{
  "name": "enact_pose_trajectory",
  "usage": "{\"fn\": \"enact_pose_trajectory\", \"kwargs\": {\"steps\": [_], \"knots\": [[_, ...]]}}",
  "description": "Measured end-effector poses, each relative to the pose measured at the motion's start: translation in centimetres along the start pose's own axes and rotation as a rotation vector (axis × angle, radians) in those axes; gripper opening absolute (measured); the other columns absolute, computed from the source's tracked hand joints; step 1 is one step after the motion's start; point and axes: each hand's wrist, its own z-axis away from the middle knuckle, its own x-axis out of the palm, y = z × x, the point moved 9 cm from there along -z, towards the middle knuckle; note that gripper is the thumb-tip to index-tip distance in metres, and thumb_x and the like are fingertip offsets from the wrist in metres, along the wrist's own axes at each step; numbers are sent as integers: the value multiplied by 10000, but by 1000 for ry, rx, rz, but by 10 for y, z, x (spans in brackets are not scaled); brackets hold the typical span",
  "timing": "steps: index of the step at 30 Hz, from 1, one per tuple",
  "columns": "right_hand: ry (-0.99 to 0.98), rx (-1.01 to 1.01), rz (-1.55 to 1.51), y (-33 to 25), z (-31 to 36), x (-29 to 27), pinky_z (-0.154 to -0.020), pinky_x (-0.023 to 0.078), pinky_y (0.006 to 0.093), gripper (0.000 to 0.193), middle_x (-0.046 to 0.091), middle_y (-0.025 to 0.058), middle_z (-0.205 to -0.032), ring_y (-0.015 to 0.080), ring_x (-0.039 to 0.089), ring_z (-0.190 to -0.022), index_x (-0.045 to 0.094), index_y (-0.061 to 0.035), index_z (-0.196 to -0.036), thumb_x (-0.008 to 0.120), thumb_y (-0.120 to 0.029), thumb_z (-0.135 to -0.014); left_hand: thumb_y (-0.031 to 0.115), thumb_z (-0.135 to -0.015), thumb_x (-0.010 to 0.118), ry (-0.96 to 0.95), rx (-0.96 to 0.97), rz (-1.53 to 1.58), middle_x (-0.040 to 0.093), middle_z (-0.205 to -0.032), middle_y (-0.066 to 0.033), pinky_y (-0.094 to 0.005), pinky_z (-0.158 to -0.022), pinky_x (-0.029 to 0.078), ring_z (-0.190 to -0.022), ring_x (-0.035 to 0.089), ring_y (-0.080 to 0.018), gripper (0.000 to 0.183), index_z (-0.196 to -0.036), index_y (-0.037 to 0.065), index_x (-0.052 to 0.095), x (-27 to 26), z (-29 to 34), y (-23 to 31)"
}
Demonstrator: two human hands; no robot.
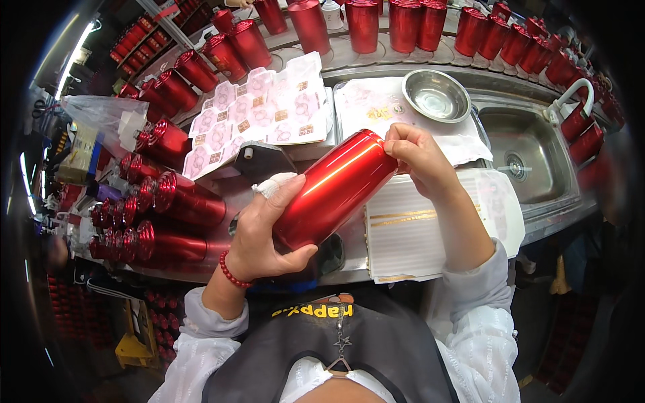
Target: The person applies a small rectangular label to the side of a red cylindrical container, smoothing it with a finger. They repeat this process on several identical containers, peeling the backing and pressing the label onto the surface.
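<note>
A glossy red bottle [336,189] lies tilted across my hands, its narrower end up and to the right. My left hand [259,238] is wrapped around its lower left part, the thumb along the near side. A white cloth-like piece [274,184] sits at the fingers of that hand. My right hand [418,156] is closed in a pinch against the bottle's upper right end. Whatever its fingertips hold, if anything, is too small to make out. Behind the bottle lie white sheets with pink and gold printed labels [259,111].
A steel bowl [437,96] stands on a white cloth beside a sink [537,158] with a white tap [579,94]. A stack of white sheets [403,235] lies below my right forearm. Several red bottles [181,195] lie at the left; others [363,27] stand along the far conveyor.
</note>
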Motion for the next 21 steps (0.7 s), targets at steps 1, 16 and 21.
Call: {"fn": "enact_pose_trajectory", "kwargs": {"steps": [1, 16, 21], "knots": [[8, -12, 2, -1, 0, 0, -640, 451, 222, 146, 580, -9, -819, 69, 537, -709, 549, -88, -851, 649, -179, -904, 260, -670, 842, -1, -32, 33, 629, -1264, -256, -407, -1007, 495, -1148, 643, -381, 857, -1421, -17, 538, 0, 2, -7], [-114, -204, -38, -36, 20, 21, -518, 343, 181, 276, 630, 18, -851, 8, 448, -616, 621, 25, -1104, 654, -84, -853, 516, -859, 682, 49, -823, 1537, 579, -1402, -202, -381, -1065, 478, -1259, 595, -257, 888, -1458, -88, 427, 63, 60, -74], [-117, -180, -85, -26, 17, 14, -531, 392, 185, 208, 632, 53, -911, 42, 489, -642, 592, -6, -1031, 681, -103, -870, 492, -843, 697, 80, -650, 1330, 557, -1426, -207, -399, -1103, 453, -1298, 572, -277, 903, -1480, -77, 404, 50, 34, -56]]}}
